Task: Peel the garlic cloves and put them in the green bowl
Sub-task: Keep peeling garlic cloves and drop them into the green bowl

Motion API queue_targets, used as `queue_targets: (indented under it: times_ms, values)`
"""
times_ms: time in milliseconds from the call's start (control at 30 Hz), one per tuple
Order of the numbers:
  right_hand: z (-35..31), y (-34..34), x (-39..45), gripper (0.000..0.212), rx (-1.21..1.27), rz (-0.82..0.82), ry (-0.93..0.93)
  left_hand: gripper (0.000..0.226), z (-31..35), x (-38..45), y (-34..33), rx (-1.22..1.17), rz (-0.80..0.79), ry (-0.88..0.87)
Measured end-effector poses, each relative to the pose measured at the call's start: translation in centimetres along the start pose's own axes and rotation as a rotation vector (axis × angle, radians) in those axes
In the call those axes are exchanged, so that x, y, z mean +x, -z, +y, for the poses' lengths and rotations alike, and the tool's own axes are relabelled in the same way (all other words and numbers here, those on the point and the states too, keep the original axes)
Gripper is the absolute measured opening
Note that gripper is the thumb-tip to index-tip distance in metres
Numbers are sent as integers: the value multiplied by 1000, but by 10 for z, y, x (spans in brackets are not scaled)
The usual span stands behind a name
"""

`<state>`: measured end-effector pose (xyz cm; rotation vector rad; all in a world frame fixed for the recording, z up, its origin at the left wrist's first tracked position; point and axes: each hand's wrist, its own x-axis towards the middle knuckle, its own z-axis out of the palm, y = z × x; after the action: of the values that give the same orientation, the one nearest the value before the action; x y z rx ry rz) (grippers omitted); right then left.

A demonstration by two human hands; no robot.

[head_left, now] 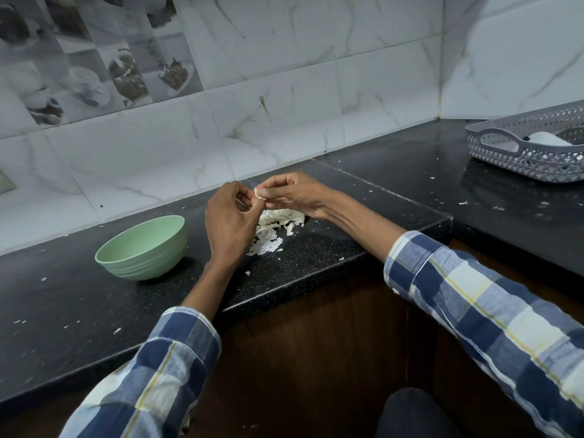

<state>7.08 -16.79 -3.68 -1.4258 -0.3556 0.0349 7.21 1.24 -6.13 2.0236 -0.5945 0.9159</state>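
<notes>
My checked sleeves (474,298) reach out as my left hand (229,222) and right hand (292,194) pinch one half-skinned garlic clove (258,194) right of the green bowl (143,248), above a heap of peels (273,230); bowl contents unseen.

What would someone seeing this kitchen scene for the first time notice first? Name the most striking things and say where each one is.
The eye goes first to the left hand and right hand, which meet above the dark counter and pinch a pale garlic clove between their fingertips. Just below them lies a white heap of peels. The green bowl stands to their left, and a grey basket sits far right.
</notes>
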Motion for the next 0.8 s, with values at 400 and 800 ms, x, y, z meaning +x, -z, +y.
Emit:
queue_targets:
  times_ms: [400, 800]
  values:
    - [-1, -5, -3, 12, -133, 52, 26, 10, 2, -2, 0, 83, 0, 6]
    - [0, -1, -2, 28, -130, 77, 46, 13, 2, 0, 0, 47, 18, 48]
